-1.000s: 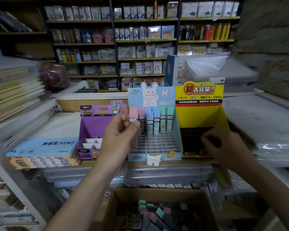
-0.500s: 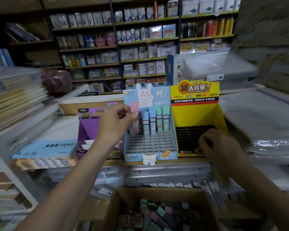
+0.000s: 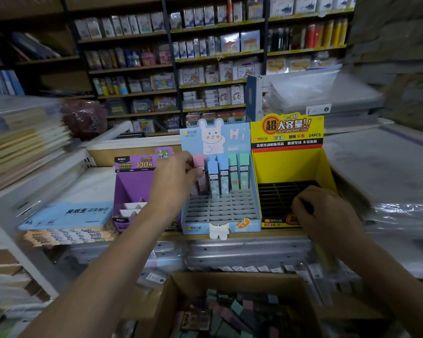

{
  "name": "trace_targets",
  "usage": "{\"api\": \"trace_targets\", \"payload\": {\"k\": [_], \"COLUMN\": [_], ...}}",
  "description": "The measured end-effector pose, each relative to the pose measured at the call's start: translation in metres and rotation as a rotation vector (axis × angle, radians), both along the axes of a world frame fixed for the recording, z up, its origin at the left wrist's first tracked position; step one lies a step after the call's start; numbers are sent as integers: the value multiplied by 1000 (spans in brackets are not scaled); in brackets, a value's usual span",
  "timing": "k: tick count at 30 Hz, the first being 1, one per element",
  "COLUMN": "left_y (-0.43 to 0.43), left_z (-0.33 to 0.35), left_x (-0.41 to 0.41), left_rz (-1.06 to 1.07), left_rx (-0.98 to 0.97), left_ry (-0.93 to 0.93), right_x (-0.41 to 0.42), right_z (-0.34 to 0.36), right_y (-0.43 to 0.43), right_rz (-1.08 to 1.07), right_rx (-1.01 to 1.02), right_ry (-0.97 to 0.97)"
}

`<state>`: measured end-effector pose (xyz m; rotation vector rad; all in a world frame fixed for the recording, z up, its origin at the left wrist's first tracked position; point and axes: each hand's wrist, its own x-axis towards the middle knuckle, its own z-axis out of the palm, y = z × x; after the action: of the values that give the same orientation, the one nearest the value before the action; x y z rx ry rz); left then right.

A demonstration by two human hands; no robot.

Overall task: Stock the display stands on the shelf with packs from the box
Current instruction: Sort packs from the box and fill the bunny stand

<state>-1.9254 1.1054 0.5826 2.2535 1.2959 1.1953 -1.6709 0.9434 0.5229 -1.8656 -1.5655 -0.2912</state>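
Observation:
A light blue bunny display stand (image 3: 220, 215) sits on the shelf, its back row holding blue and green packs (image 3: 226, 175). My left hand (image 3: 174, 179) grips a pink pack (image 3: 198, 164) upright at the stand's back left slot. The yellow display stand (image 3: 288, 167) next to it shows an empty black grid. My right hand (image 3: 325, 213) rests closed on that stand's front edge; I cannot see anything in it. The cardboard box (image 3: 232, 281) below holds several pink, green and dark packs (image 3: 232, 311).
A purple display stand (image 3: 132, 184) stands left of the blue one, with a blue paper packet (image 3: 66, 214) further left. Plastic-wrapped stacks (image 3: 386, 167) fill the right side. Stocked shelves (image 3: 205, 57) line the back wall.
My left hand has carried the pink pack rightwards and down into the back left corner of the blue stand. My right hand has stayed at the yellow stand's front.

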Motion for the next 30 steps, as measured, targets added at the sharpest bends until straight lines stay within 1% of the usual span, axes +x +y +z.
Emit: {"api": "trace_targets", "payload": {"k": [3, 7, 13, 16, 22, 25, 30], "left_y": [1, 5, 9, 7, 2, 1, 2], "left_z": [0, 3, 11, 15, 13, 12, 15], "left_x": [3, 3, 5, 7, 4, 4, 3], "left_rz": [36, 6, 51, 67, 20, -13, -19], "left_rx": [39, -38, -72, -52, 27, 65, 45], "left_ry": [62, 79, 157, 210, 183, 208, 233], "right_x": [2, 3, 3, 3, 2, 1, -2], "right_z": [-1, -2, -3, -3, -2, -1, 2], "right_y": [1, 1, 2, 2, 2, 2, 1], "right_rz": [5, 8, 5, -3, -6, -14, -18], "right_rx": [1, 0, 3, 3, 7, -1, -18], "right_ry": [4, 8, 18, 8, 9, 9, 11]}}
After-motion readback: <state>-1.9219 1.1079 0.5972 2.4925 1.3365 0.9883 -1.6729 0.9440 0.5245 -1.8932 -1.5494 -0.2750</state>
